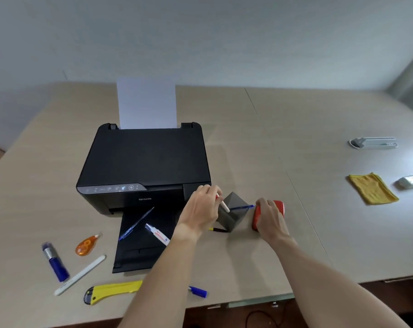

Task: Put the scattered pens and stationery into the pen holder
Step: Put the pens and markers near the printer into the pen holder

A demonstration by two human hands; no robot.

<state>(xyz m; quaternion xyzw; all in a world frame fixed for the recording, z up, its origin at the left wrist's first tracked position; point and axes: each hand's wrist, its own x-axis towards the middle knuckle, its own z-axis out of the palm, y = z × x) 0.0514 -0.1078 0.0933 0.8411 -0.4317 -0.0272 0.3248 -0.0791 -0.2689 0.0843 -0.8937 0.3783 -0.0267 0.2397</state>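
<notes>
A dark grey pen holder [232, 213] stands on the table in front of the printer's right corner. My left hand [202, 209] grips a cream pen [224, 205] with a red end, its tip over the holder's opening. A blue pen [242, 207] lies across the holder's top. My right hand [270, 215] rests on a red stapler [280, 209] just right of the holder. Scattered at the left are a blue pen [135, 224], a correction pen [158, 234], an orange tape dispenser [87, 245], a blue marker [55, 261], a white pen [79, 275], a yellow cutter [111, 291] and a blue cap [198, 291].
A black printer [143, 166] with a sheet of paper and an extended tray [139, 256] sits behind the holder. A yellow cloth [372, 189], a white remote [411, 181] and a grey socket strip [373, 142] lie far right. The table's front edge runs close below.
</notes>
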